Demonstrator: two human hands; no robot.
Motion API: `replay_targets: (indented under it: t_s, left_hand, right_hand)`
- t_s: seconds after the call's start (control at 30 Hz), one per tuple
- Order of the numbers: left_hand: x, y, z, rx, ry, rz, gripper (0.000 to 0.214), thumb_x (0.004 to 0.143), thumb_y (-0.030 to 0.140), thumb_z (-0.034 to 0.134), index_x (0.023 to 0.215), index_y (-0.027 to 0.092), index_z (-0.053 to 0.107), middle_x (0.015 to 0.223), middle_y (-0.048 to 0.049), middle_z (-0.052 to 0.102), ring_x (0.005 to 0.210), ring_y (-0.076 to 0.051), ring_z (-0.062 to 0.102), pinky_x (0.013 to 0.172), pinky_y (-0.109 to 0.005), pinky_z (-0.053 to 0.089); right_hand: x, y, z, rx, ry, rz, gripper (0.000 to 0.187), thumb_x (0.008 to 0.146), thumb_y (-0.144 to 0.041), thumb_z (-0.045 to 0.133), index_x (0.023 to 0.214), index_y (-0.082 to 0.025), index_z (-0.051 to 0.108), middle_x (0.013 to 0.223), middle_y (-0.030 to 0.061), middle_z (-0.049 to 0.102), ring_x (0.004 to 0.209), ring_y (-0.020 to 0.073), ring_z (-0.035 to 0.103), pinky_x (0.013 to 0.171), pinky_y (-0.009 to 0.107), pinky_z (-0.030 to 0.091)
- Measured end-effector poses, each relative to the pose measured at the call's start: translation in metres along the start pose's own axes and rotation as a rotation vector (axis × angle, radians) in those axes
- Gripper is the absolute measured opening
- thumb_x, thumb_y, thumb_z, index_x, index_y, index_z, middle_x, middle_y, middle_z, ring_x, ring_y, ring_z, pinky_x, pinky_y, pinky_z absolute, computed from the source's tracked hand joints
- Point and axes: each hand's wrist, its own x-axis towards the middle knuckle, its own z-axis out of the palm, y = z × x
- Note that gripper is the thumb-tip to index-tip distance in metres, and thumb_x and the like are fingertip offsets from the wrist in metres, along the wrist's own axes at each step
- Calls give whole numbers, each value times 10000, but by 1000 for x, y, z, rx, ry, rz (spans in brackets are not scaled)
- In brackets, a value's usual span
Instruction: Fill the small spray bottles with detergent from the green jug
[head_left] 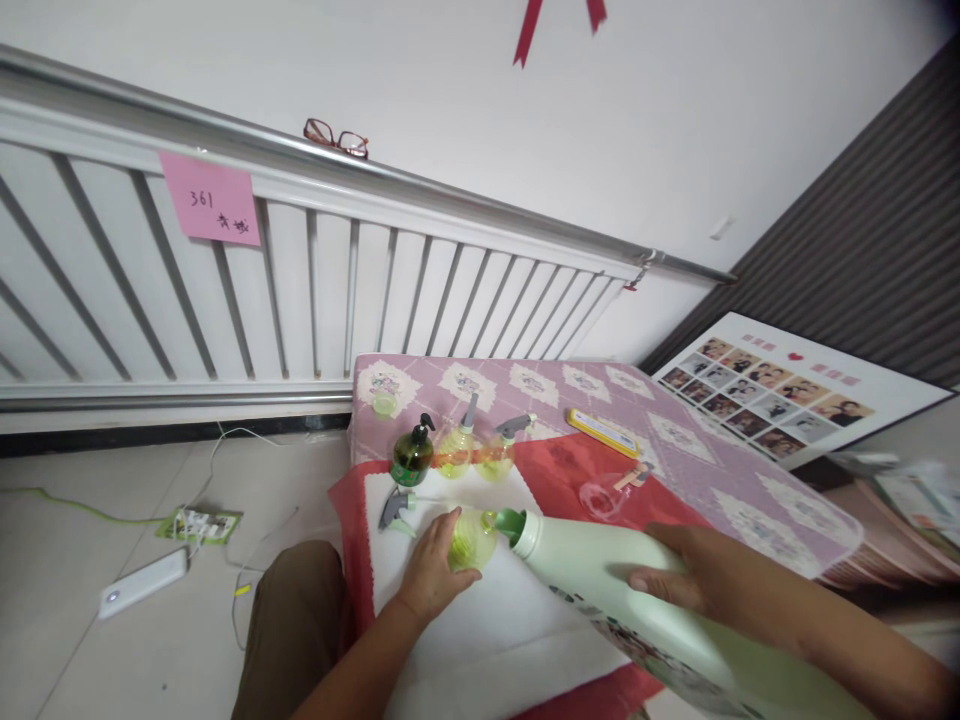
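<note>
- Pouring, seemingly: right hand (686, 570) is gripping the large bottle (592, 550), its mouth pointing at the small bottle (472, 542).
- Left hand (431, 567) is clasping the latter; next move is needing steady aim.

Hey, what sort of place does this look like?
Probably a room in someone's home: there's a white radiator, a patterned mauve tablecloth and a framed photo collage with a red heart.

Smooth, satin plastic is seen on the large bottle (660, 640), clear, glossy plastic on the small bottle (472, 543).
</note>
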Motion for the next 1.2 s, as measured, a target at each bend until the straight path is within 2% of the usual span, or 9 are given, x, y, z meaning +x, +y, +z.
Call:
replay_targets:
  t_s: [0.27, 0.77, 1.2]
  left_hand:
    - [0, 0, 0, -2, 5, -8, 898, 614, 237, 748, 1419, 203, 353, 1414, -114, 464, 1317, -286, 421, 1130, -445, 323]
    - [0, 2, -1, -15, 6, -10, 903, 611, 224, 761, 1417, 211, 353, 1418, -108, 461, 1325, -287, 415, 1135, -454, 319]
    - [0, -1, 1, -4, 6, -3, 917, 609, 228, 767, 1420, 207, 341, 1405, -108, 469, 1313, -279, 423, 1131, -442, 323]
  right_hand:
    - [2, -2, -2, 25, 14, -6, 507, 775, -677, 516, 935, -222, 674, 973, 110, 741, 868, 309, 678, 727, 370, 506]
    - [1, -8, -6, 13, -1, -2, 489, 782, -671, 521, 906, -222, 669, 932, 98, 746, 822, 281, 678, 677, 333, 492]
    - [-1, -12, -9, -12, -26, -9, 500, 804, -673, 500, 949, -227, 672, 958, 81, 742, 858, 271, 680, 708, 315, 501]
